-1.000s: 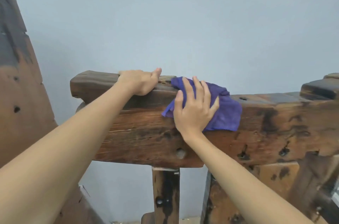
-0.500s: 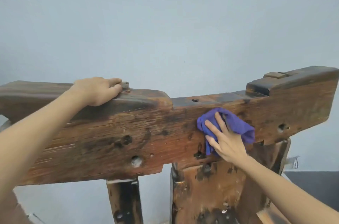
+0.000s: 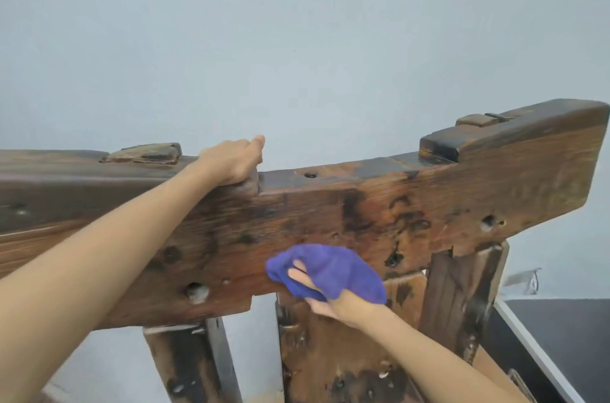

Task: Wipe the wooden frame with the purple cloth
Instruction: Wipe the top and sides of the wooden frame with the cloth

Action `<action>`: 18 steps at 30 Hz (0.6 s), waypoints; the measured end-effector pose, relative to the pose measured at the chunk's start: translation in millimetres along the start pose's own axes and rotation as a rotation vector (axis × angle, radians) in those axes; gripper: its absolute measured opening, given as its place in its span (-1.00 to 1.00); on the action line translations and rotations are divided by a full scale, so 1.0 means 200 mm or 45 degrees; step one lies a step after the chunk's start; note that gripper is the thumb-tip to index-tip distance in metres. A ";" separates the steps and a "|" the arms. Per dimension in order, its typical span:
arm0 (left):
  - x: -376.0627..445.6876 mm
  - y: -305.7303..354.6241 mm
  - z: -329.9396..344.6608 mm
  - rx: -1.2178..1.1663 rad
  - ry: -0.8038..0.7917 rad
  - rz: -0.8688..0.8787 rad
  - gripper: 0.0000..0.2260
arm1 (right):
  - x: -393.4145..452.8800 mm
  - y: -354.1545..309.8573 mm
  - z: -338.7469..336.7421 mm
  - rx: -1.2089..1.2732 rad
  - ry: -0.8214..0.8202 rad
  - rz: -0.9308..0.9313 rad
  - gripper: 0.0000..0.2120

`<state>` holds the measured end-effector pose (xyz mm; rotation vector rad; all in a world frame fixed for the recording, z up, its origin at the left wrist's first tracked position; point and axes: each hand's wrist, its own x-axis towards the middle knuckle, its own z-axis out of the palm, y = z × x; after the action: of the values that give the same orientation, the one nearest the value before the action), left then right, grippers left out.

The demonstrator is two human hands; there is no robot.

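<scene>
Right hand (image 3: 333,298) has the purple cloth (image 3: 330,269) bunched up in it, fingers curled into the fabric with a couple of fingertips poking out on the left side, pressing it flat against the near face of the wooden frame (image 3: 379,214). The cloth sits low on the big horizontal beam, right at its bottom edge, just above the wide middle post (image 3: 330,353). Most of the hand is buried under the cloth, so I can't tell exactly how tight the grip is.

Left hand (image 3: 236,161) is up on top of the beam, fingers curled over the far edge and thumb sticking up, gripping the raised step of wood there. Just left of it there's a flat wooden wedge (image 3: 147,153) set into the top.

Compared with half a second ago, the cloth has slid down and to the left along the beam face; it was higher up, near the top edge under the small hole (image 3: 310,175). The left hand has also shifted right along the top, and it's now sitting at the end of the raised section. Plain grey wall (image 3: 297,39) behind everything, dark floor panel (image 3: 567,336) at lower right.
</scene>
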<state>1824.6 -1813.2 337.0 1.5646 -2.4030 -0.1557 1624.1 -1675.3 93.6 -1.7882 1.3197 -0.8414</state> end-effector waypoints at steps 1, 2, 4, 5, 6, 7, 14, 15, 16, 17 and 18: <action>0.00 -0.05 -0.01 0.039 0.028 -0.061 -0.36 | -0.09 0.08 -0.09 0.147 -0.039 0.075 -0.69; -0.01 -0.09 -0.04 0.093 0.033 -0.114 -0.35 | -0.16 0.16 -0.21 0.130 0.000 0.087 -0.73; -0.02 -0.15 -0.06 0.166 0.021 -0.148 -0.38 | -0.30 0.21 -0.46 -0.036 0.120 0.174 -0.65; -0.02 -0.17 -0.06 0.179 0.019 -0.144 -0.40 | -0.34 0.20 -0.61 -0.262 0.145 0.169 -0.53; -0.02 -0.17 -0.05 0.181 0.032 -0.142 -0.41 | -0.32 0.18 -0.74 -0.617 0.254 0.093 -0.42; -0.01 -0.16 -0.04 0.180 0.050 -0.142 -0.40 | -0.29 0.14 -0.85 -0.966 0.424 -0.072 -0.36; -0.04 -0.11 -0.01 0.175 0.147 -0.216 -0.28 | 0.26 -0.61 -0.98 -1.388 0.723 0.450 -0.33; -0.04 -0.11 -0.01 0.160 0.160 -0.232 -0.27 | 0.34 -0.69 -0.92 -1.349 0.600 0.482 -0.29; -0.05 -0.10 -0.02 0.142 0.176 -0.242 -0.27 | 0.42 -0.77 -0.83 -1.281 0.467 0.487 -0.24; -0.05 -0.09 -0.02 0.118 0.183 -0.251 -0.28 | 0.49 -0.85 -0.72 -1.195 0.344 0.440 -0.20; -0.05 -0.09 -0.03 0.089 0.182 -0.265 -0.28 | 0.54 -0.93 -0.59 -1.102 0.257 0.359 -0.15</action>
<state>1846.3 -1811.7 337.9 1.7909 -2.1572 0.0007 1639.6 -1765.0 322.2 -2.0793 2.2368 -0.2931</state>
